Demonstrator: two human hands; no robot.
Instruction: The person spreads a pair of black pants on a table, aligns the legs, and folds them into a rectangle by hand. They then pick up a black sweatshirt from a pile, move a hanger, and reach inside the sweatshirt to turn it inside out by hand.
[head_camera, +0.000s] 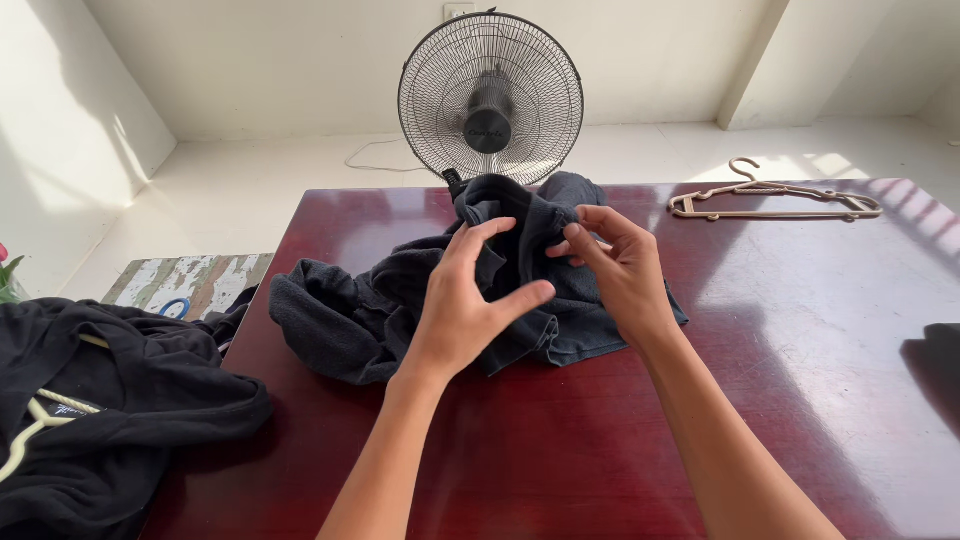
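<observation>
We pinch a fold of the dark garment (520, 290) with our right hand (620, 270).

Our left hand (465, 305) hovers open just beside it, fingers spread; the garment lies crumpled mid-bench (780, 400), stretching leftward, fan (490, 95) behind.
</observation>
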